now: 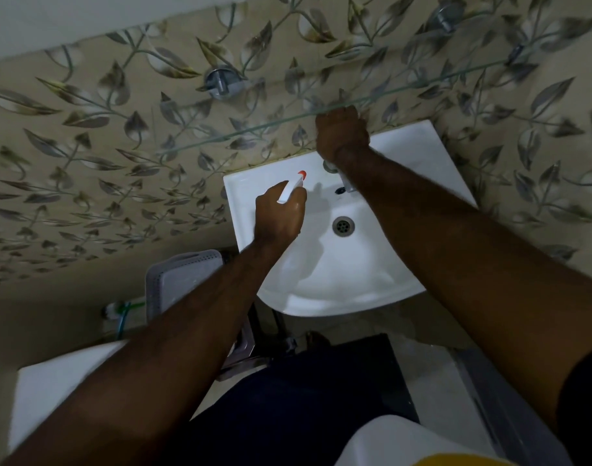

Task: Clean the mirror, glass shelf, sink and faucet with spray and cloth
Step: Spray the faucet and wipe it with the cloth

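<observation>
The person is standing over the sink and working at two things at once. The left hand is gripping the spray bottle, fingers wrapped round its neck, and is holding it above the rear left corner of the basin with the red nozzle pointing toward the leaf-patterned wall. The right hand is reaching up to the front edge of the glass shelf, right of its middle, with the fingers curled into a fist against the glass. Whether a cloth is bunched inside that fist is something I cannot tell, since none is showing.

The faucet is sitting at the rear edge of the sink, directly below the right forearm and mostly hidden by it. The drain is lying in the middle of the basin.

As for progress, the shelf is looking like the surface in hand just now. The basin is appearing white and free of foam or streaks (though the dim light is hiding a good deal), so I am judging that the sink and faucet are probably waiting their turn. The mirror is out of view, so its state is unknown. A grey basket is standing below the sink's left edge.
</observation>
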